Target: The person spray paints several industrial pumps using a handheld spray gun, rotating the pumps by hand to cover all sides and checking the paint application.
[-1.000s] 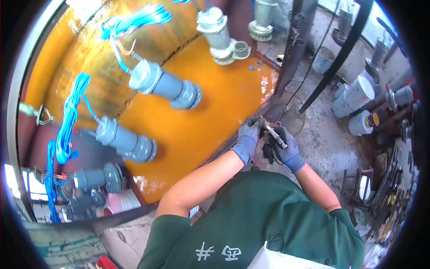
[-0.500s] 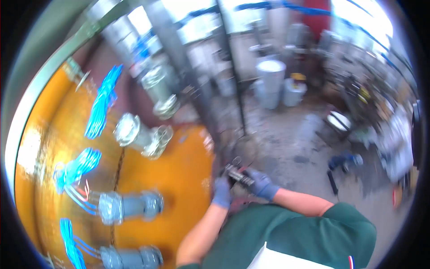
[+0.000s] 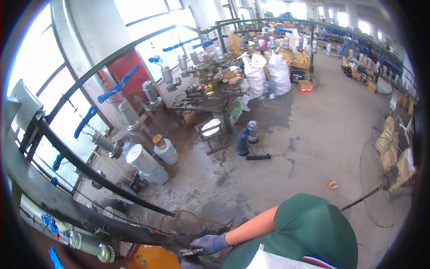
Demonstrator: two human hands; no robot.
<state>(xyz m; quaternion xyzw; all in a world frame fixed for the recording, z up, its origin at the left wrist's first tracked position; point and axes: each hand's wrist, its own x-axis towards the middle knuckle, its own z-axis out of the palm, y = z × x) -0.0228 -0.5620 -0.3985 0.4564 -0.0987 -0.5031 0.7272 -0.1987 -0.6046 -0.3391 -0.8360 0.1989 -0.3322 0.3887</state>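
My right hand (image 3: 209, 244), in a grey-blue glove, is closed on a small dark tool with a metallic edge (image 3: 191, 252), low in the picture. The tool's exact kind does not show. Just below it, part of my gloved left hand (image 3: 192, 264) comes in at the lower edge, with its fingers hidden. An orange-yellow surface (image 3: 154, 258) lies left of the hands. Beyond it hangs a grey cylindrical pump (image 3: 87, 242) with a bundled blue cable (image 3: 49, 222).
A dark rail (image 3: 103, 184) slopes down beside a white drum (image 3: 145, 163) and a white bucket (image 3: 165, 150). Two pumps (image 3: 242, 144) stand on the floor near a cluttered workbench (image 3: 197, 104). At the right is a wire-caged fan (image 3: 380, 179); white sacks (image 3: 278, 74) stand farther back.
The view has swung up and to the right, showing more of the workshop. My hands now sit at the lower edge, and the left is mostly out of view. The tool remains in the right hand.
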